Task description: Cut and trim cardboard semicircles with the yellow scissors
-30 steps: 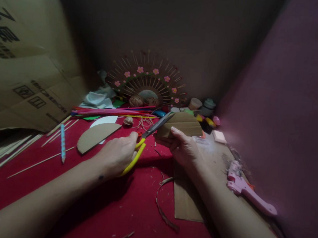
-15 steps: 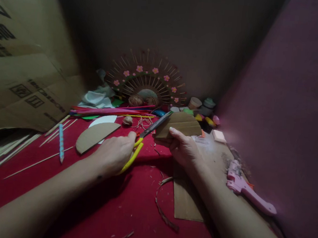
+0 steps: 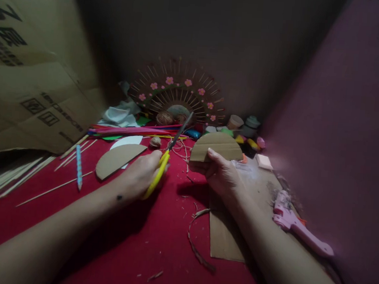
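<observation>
Scissors [image 3: 157, 176] with yellow handles are gripped in my left hand [image 3: 145, 174], blades together and pointing up and away. My right hand [image 3: 223, 174] pinches a half-round cardboard piece [image 3: 218, 147] by its lower edge, thumb on top and fingers underneath. A gap lies between the scissors and that cardboard. Left of my left hand, another half-round cardboard piece [image 3: 117, 160] rests on the red cloth [image 3: 169, 232], partly over a white paper shape [image 3: 127, 142].
A pink glue gun [image 3: 297, 229] lies on a cardboard sheet [image 3: 225, 243] at right. A blue pencil [image 3: 79, 168] and thin sticks lie left, beside a big carton [image 3: 34, 68]. Behind are a flowered fan-shaped craft [image 3: 177, 90], pipe cleaners [image 3: 134, 131], a twine ball [image 3: 155, 142] and small tubs [image 3: 250, 126].
The scissors have come away from the cardboard's left edge, moving left, and now point more upright. My right hand still holds the cardboard. The view has shifted slightly.
</observation>
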`<state>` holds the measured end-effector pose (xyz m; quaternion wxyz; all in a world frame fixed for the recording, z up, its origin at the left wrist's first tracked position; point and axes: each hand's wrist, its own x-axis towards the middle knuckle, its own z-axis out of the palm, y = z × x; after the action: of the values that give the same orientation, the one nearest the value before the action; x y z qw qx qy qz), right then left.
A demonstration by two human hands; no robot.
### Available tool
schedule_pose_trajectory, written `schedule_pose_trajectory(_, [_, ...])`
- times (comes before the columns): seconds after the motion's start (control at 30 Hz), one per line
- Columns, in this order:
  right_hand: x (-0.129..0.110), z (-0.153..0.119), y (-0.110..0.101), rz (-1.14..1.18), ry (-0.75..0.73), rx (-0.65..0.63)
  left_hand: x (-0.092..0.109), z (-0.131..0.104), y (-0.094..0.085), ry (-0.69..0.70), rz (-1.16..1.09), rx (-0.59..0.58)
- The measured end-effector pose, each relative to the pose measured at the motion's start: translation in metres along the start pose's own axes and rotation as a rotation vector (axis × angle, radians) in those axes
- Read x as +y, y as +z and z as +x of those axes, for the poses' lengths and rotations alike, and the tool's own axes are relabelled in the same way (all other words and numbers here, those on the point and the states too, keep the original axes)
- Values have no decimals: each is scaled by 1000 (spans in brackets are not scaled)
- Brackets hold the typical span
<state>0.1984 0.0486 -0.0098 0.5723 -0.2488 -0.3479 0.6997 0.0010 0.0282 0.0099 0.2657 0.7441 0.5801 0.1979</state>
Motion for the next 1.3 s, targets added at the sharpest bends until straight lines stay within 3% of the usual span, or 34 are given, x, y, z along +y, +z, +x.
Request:
schedule_pose_trajectory(0.27, [1,-3,4,7,36,-6,-14,3,10,-56,-701,-178])
schedule_pose_trajectory(0.53, [1,-4,4,7,97,-3,-10,2,14,-66,-680,-264])
schedule_pose_trajectory(0.63, [2,-4,4,-2,89,-2,-11,2,15,-64,-680,-189])
schedule_pose_trajectory(0.7, [2,-3,4,1,64,5,-11,2,15,-32,-586,-103])
schedule_pose_trajectory(0.8, [1,-1,5,25,-8,14,-5,-1,12,10,-257,-23])
schedule_pose_trajectory(0.97, [-3,0,7,57,-109,29,13,-8,5,-33,196,-34])
schedule_pose_trajectory(1.3, [-6,-1,14,307,-174,104,16,-12,12,-5,382,-58])
